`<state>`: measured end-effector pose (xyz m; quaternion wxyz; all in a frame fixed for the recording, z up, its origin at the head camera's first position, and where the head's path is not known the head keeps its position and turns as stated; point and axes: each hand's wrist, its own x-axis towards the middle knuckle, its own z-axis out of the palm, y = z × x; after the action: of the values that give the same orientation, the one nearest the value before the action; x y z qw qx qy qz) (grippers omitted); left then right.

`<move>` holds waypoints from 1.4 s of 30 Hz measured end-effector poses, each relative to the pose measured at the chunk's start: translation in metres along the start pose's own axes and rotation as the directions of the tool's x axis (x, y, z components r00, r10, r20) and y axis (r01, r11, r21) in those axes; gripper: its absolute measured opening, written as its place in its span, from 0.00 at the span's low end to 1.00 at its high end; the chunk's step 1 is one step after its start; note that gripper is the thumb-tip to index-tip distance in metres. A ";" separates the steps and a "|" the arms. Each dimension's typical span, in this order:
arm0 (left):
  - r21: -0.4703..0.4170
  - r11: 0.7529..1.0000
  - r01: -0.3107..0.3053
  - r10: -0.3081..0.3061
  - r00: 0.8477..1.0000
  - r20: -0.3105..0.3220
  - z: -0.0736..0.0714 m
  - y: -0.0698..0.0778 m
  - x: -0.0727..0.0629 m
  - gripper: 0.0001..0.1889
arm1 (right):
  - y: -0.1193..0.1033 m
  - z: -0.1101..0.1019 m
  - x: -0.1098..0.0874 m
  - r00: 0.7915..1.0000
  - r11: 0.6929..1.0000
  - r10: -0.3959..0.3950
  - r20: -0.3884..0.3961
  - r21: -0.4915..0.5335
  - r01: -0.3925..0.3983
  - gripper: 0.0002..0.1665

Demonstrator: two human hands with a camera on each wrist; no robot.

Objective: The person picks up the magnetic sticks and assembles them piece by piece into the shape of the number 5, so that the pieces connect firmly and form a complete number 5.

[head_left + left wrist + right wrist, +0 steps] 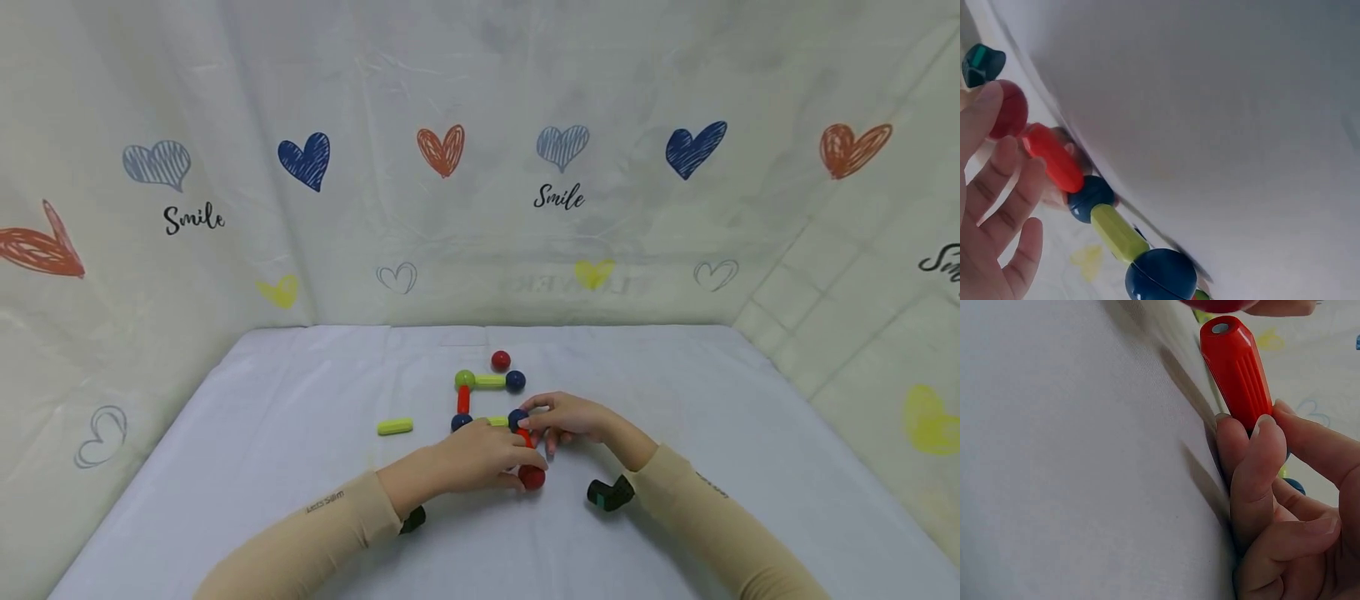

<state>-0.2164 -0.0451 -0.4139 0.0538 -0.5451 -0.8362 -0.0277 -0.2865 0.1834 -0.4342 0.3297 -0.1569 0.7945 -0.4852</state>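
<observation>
My left hand [476, 458] pinches a red ball [532, 477] between thumb and fingers. That ball is close to the free end of a red rod [1235, 372], which shows a metal disc at its tip; a narrow gap lies between them in the right wrist view. At the rod's other end my right hand [573, 418] grips a dark blue ball [517, 419], mostly covered by fingers in the right wrist view. From it a yellow-green rod [1119, 233] leads to a second blue ball [1161, 275]. Another red rod [463, 400] joins that to a green ball [465, 380].
A further yellow-green rod [491, 381] runs from the green ball to a blue ball [515, 381]. Behind lies a loose red ball [500, 361]; a loose yellow-green rod [395, 427] lies left. Dark devices [610, 494] sit by both wrists. The white table [660, 367] meets a printed curtain.
</observation>
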 end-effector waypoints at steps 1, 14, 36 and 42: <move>0.007 1.000 0.011 -0.011 1.000 0.020 0.000 0.000 0.002 0.20 | 0.000 0.000 0.000 1.000 1.000 -0.002 0.000 0.001 0.002 0.26; 0.037 0.999 -0.005 0.002 0.997 0.084 0.001 -0.002 0.009 0.20 | 0.000 0.000 0.001 1.000 1.000 0.009 -0.006 0.010 -0.009 0.26; -0.306 0.919 0.248 -0.243 0.968 0.054 -0.021 -0.033 -0.040 0.24 | -0.003 0.001 -0.001 0.999 0.999 0.042 -0.033 -0.023 -0.043 0.27; -0.367 0.859 0.356 -0.367 0.929 0.041 -0.027 -0.045 -0.074 0.23 | -0.003 0.002 -0.004 0.999 0.999 0.033 -0.031 -0.022 -0.033 0.29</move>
<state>-0.2261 -0.1337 -0.3953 -0.0429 -0.3784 -0.9024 -0.2016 -0.2828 0.1831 -0.4301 0.3238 -0.1401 0.8074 -0.4729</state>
